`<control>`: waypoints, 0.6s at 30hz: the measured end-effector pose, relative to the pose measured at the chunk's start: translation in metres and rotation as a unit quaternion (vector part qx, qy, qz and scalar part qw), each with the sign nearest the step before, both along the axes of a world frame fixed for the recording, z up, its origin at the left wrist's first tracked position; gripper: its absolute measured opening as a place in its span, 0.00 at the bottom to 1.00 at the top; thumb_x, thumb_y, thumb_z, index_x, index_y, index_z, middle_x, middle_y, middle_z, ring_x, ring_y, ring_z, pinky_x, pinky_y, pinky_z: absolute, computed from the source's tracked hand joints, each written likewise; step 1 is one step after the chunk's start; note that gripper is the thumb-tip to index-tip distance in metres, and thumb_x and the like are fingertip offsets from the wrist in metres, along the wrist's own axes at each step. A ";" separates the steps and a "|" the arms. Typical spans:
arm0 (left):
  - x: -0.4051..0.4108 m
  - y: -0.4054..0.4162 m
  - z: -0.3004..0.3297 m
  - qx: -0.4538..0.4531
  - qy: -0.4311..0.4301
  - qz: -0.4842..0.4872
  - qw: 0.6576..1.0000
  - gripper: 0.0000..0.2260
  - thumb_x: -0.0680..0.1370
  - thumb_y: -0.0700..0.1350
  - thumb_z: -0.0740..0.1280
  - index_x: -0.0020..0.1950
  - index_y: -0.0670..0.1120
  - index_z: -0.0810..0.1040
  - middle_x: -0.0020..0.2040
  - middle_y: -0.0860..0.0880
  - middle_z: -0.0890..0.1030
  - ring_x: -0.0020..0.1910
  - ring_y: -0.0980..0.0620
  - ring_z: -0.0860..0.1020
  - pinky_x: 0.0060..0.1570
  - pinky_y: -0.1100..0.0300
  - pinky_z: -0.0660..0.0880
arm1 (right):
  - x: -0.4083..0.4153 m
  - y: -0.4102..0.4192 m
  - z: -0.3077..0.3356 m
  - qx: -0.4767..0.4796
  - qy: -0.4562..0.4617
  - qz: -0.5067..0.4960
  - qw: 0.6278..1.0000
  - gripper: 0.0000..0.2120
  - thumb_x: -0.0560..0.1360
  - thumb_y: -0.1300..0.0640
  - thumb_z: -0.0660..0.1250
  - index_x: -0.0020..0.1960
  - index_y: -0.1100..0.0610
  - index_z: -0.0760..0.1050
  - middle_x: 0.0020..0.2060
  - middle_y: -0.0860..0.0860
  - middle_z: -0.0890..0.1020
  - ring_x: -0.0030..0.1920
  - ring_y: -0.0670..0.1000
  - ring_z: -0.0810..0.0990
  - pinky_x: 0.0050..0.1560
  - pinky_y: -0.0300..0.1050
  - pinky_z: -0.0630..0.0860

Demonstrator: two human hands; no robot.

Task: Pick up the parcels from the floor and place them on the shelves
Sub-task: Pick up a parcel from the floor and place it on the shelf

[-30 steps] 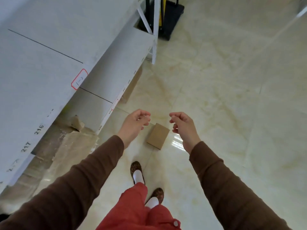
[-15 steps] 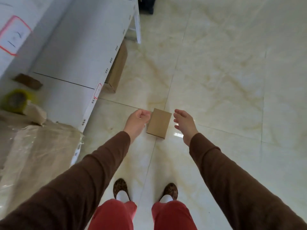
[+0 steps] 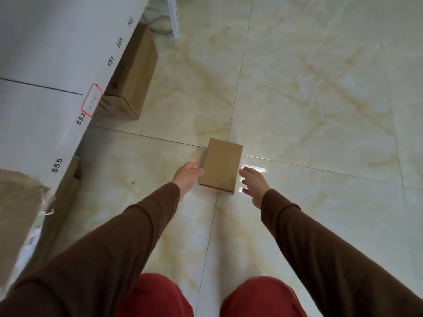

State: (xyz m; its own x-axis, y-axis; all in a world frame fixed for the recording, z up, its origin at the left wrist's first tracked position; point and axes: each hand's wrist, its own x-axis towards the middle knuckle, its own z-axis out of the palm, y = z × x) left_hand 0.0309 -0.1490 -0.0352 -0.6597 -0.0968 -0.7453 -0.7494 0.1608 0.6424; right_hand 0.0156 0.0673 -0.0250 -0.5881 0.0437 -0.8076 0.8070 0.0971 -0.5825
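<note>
A small brown cardboard parcel (image 3: pixel 220 164) lies flat on the glossy tiled floor, straight ahead of me. My left hand (image 3: pixel 187 177) is at its left side, fingers touching the edge but not closed around it. My right hand (image 3: pixel 253 181) hovers just right of the parcel, fingers spread, a small gap between it and the box. The white shelves (image 3: pixel 45 65) with number labels run along the left.
A larger cardboard box (image 3: pixel 134 76) sits on the floor under the lowest shelf board. A plastic-wrapped package (image 3: pixel 16 213) rests on the shelf at the left edge. A white shelf post (image 3: pixel 174 19) stands at the top. Open tile floor stretches to the right.
I have bent lower and the view has dropped toward the floor. Both hands have come down to either side of the parcel, the left one now touching its edge.
</note>
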 end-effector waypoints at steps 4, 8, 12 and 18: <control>-0.015 0.003 -0.046 0.010 -0.025 -0.019 0.999 0.30 0.83 0.47 0.65 0.83 0.45 0.59 0.82 0.43 0.63 0.79 0.44 0.66 0.72 0.54 0.64 | -0.010 -0.003 -0.043 -0.007 -0.032 0.016 0.999 0.22 0.82 0.52 0.63 0.74 0.56 0.68 0.78 0.52 0.69 0.75 0.54 0.69 0.71 0.52 0.69; -0.027 0.003 -0.080 0.024 -0.061 -0.058 0.996 0.37 0.81 0.52 0.67 0.85 0.43 0.53 0.84 0.44 0.59 0.82 0.44 0.60 0.78 0.50 0.58 | -0.019 -0.006 -0.073 -0.012 -0.055 0.036 0.998 0.25 0.82 0.49 0.64 0.76 0.56 0.67 0.75 0.52 0.70 0.72 0.54 0.70 0.68 0.52 0.68; -0.032 0.001 -0.116 0.045 -0.073 -0.064 0.994 0.41 0.71 0.60 0.71 0.81 0.47 0.65 0.78 0.48 0.73 0.75 0.47 0.71 0.75 0.51 0.64 | -0.023 -0.006 -0.084 -0.037 -0.070 0.015 0.997 0.27 0.81 0.48 0.66 0.77 0.55 0.68 0.76 0.50 0.71 0.76 0.54 0.69 0.66 0.52 0.69; -0.026 0.017 -0.029 0.057 0.000 -0.032 0.998 0.18 0.84 0.44 0.63 0.75 0.47 0.72 0.68 0.51 0.79 0.65 0.51 0.75 0.59 0.59 0.66 | -0.020 0.001 -0.016 -0.046 -0.014 0.007 0.999 0.22 0.82 0.49 0.62 0.75 0.51 0.70 0.70 0.46 0.76 0.73 0.52 0.70 0.68 0.51 0.70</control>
